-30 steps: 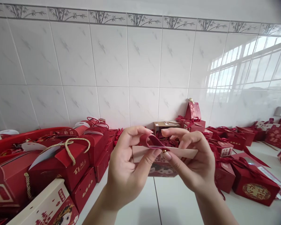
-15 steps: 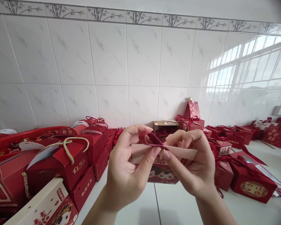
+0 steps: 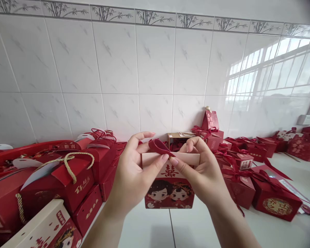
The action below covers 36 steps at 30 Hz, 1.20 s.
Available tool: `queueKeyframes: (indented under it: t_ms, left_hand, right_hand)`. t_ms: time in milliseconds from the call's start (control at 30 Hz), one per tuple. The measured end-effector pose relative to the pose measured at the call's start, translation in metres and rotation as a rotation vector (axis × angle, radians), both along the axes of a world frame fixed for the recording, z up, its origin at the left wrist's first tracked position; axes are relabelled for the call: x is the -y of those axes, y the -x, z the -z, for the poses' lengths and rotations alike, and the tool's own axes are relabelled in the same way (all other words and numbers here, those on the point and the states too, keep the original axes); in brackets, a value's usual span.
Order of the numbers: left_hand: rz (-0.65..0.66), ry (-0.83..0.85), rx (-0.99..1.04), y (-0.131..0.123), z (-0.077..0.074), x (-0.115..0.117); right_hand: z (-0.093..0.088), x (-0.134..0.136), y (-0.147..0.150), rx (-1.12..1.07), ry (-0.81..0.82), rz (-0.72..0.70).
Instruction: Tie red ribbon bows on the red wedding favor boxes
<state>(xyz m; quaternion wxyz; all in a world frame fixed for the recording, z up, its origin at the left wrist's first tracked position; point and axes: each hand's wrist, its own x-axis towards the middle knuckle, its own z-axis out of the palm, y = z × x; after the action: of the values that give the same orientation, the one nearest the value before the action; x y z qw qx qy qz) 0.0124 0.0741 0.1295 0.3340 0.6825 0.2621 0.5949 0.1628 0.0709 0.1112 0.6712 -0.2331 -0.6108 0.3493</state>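
Between my two hands hangs a cream and red gift box (image 3: 169, 186), printed with two cartoon figures and a red double-happiness character. A dark red ribbon (image 3: 158, 146) loops up over its top edge. My left hand (image 3: 135, 172) pinches the ribbon at the top middle, thumb in front and fingers curled behind the box. Close beside that thumb, my right hand (image 3: 200, 172) pinches at the same spot, its other fingers bent behind the top edge. The box's back and the right fingertips behind it are hidden.
Red gift boxes (image 3: 64, 181) with gold rope handles are piled at left, near a red tray (image 3: 28, 148). Ribbon-tied boxes (image 3: 276, 199) line the right side. A cardboard box (image 3: 172, 138) stands behind my hands, against the tiled wall (image 3: 155, 69).
The gift box has tipped more upright, so its printed front now shows fully. Both hands have shifted slightly left and up with it, still pinching the ribbon.
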Motion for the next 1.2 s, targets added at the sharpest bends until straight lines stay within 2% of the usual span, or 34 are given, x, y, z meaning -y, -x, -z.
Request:
queueKeyframes:
  t_ms: [67,133,233,333,433,600,667,833,1200]
  left_hand:
    - [0.067,0.119,-0.049,0.008,-0.005,-0.001]
    - [0.065,0.148,-0.104,0.015,-0.009,-0.003]
    - [-0.082,0.092,-0.152,0.019,-0.011,-0.006]
    - [-0.194,0.004,-0.163,0.016,-0.008,-0.009]
    - [-0.205,-0.052,-0.156,0.01,-0.002,-0.012]
    - [-0.234,-0.064,-0.141,0.004,0.004,-0.017]
    - [-0.283,-0.076,-0.122,0.002,0.006,-0.02]
    - [-0.357,-0.145,-0.127,-0.002,0.01,-0.022]
    - [-0.252,-0.168,-0.061,-0.008,0.01,-0.018]
  right_hand:
    - [0.0,-0.002,-0.001,0.025,0.039,0.015]
    - [0.001,-0.004,-0.001,0.048,0.059,0.004]
    - [0.001,-0.006,-0.002,0.107,0.122,-0.069]
    - [0.0,-0.006,-0.002,0.256,0.214,-0.099]
    - [0.001,-0.008,-0.002,0.347,0.261,-0.084]
    - [0.003,-0.014,0.0,0.248,0.345,-0.272]
    - [0.004,-0.015,0.001,0.216,0.355,-0.297]
    - [0.007,-0.016,0.002,0.206,0.351,-0.259]
    - [0.004,-0.013,0.002,0.229,0.291,-0.143]
